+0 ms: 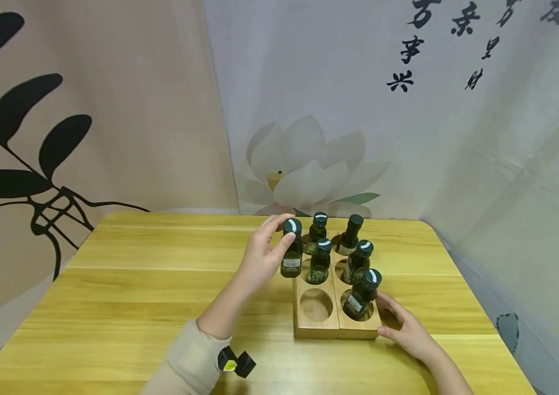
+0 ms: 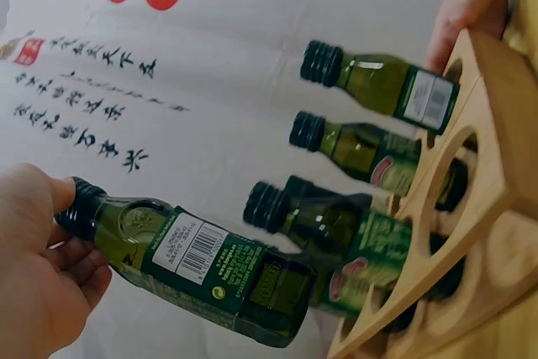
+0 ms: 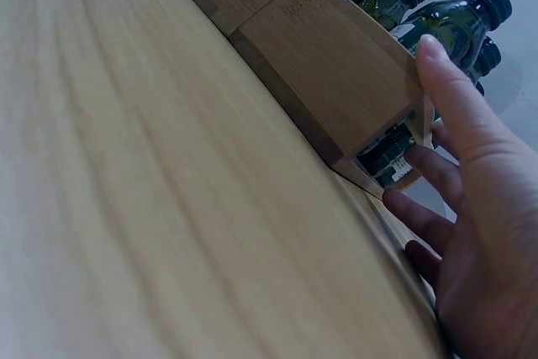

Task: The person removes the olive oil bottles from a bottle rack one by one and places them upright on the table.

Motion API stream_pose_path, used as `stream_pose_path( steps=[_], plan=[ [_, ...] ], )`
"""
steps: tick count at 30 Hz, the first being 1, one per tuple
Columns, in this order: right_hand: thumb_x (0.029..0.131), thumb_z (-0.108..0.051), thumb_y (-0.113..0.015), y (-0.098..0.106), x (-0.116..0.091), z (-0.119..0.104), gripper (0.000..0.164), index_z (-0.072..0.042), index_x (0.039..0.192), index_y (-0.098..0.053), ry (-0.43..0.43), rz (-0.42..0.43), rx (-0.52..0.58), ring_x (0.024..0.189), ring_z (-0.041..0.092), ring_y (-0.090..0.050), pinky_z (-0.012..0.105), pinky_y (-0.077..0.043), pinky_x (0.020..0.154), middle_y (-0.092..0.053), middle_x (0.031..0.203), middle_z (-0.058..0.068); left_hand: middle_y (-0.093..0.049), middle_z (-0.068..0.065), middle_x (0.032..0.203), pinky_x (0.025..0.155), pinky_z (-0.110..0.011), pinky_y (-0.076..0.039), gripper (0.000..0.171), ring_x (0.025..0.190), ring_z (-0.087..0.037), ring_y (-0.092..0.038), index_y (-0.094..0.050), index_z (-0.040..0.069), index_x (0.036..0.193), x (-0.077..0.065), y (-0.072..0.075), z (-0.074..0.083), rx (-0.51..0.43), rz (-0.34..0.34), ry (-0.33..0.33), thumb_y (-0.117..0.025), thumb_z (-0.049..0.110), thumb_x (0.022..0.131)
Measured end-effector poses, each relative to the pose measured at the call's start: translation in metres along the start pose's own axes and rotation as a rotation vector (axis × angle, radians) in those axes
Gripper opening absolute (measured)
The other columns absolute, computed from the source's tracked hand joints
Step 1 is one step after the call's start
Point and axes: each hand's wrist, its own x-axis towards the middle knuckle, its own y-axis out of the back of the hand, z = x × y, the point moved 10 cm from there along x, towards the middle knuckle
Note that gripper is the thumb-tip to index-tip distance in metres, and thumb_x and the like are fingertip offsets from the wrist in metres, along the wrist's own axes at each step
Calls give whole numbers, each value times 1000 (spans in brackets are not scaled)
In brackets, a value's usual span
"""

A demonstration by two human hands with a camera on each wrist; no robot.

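Observation:
My left hand (image 1: 259,253) pinches a small green glass bottle (image 1: 291,264) by its dark cap, thumb on one side and fingers on the other. The bottle hangs beside the left edge of a wooden rack (image 1: 320,333); its barcode label (image 2: 189,246) shows in the left wrist view. Several similar bottles stand in the rack's round holes, some leaning. Bare wood shows in the front left hole (image 1: 316,305). At the rack's front right corner, my right hand (image 1: 407,332) rests with fingers spread, close by the front right bottle (image 1: 361,295).
The rack stands on a light wooden table (image 1: 151,296), right of its middle. Behind the table hangs a printed cloth backdrop (image 1: 161,109) with a lotus, leaves and characters. A small black device (image 1: 236,362) is on my left sleeve.

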Motion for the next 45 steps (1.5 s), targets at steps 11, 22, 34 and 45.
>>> stream_pose_path(
  steps=[11, 22, 34, 45],
  plan=[
    [82, 4, -70, -1, 2, 1, 71, 3, 144, -35, -3, -1, -4, 125, 9, -44, 14, -29, 100, -46, 136, 25, -62, -12, 107, 88, -43, -46, 27, 98, -24, -54, -61, -2, 120, 24, 21, -12, 35, 20, 2, -60, 0, 93],
    [83, 3, -70, -2, 1, 4, 70, 5, 144, -35, -15, -1, 1, 124, 3, -43, 14, -30, 99, -47, 136, 21, -61, -13, 108, 89, -43, -45, 28, 100, -25, -55, -59, -2, 122, 40, 30, -31, 69, 7, 28, -59, 4, 95],
    [83, 2, -70, 0, 1, 2, 70, 5, 144, -34, -24, -5, -14, 125, 8, -44, 13, -29, 99, -45, 135, 31, -60, -12, 113, 92, -40, -44, 28, 103, -25, -54, -58, -2, 124, 54, 34, -54, 39, -7, 97, -56, 6, 97],
    [83, 2, -70, -1, 0, 0, 69, 4, 144, -36, -5, 0, -9, 123, 2, -43, 14, -29, 99, -49, 137, 2, -59, -14, 117, 93, -44, -46, 31, 109, -29, -53, -57, -1, 127, 48, 30, -90, 33, -21, 186, -56, 9, 97]
  ],
)
